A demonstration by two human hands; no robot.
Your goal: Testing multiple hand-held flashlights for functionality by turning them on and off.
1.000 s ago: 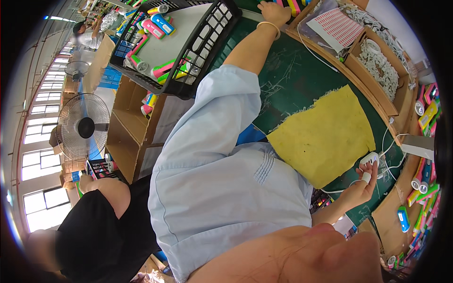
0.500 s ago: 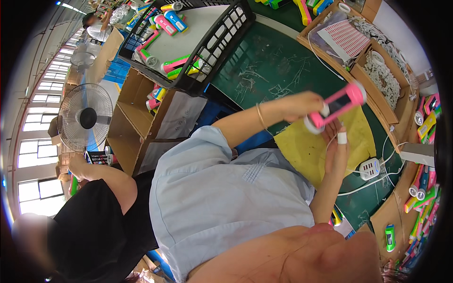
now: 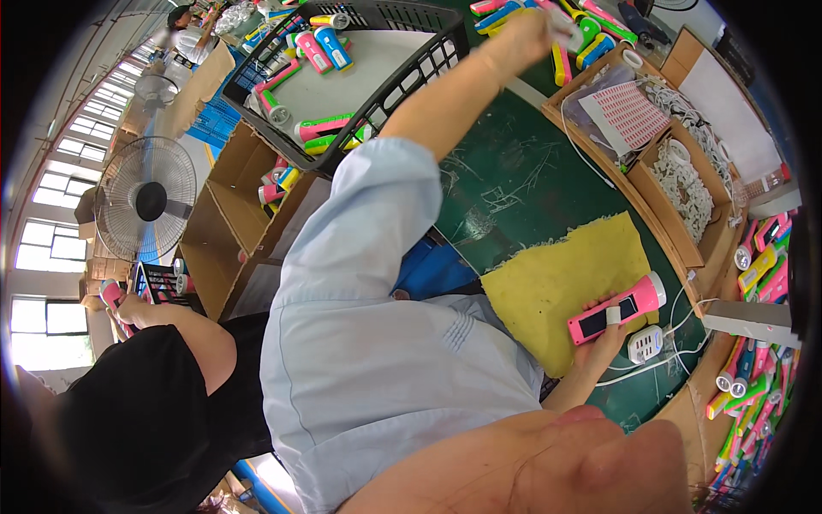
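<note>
Workshop interior with tall windows along the left wall; a dark green worktable, scratched, carried the work.

Black plastic crate: stood at the table's far left corner, lined pale, holding a few pink, green and blue torches along its rim.

Open cardboard cartons: stood below the table's left edge, some torches inside.

Pedestal fan: stood to the left of the cartons, near the windows.

Yellow cloth: lay flat on the table toward its near edge, ragged at the borders.

Wooden trays: set along the table's right edge; one held a red-dotted sheet and white cords, the next a heap of small white parts.

Loose torches: pink, yellow and green, heaped at the right edge beyond the trays.

Pink torch: lay across the near right corner of the yellow cloth, lens end toward the right edge, grasped by the right hand with a taped finger laid over its body.

White charger block: sat just beside the right hand, white cable trailing toward the near edge.

Left hand: stretched to the table's far edge among coloured torches, blurred; cannot tell whether it gripped anything.

A second person in black sat at lower left.
</note>
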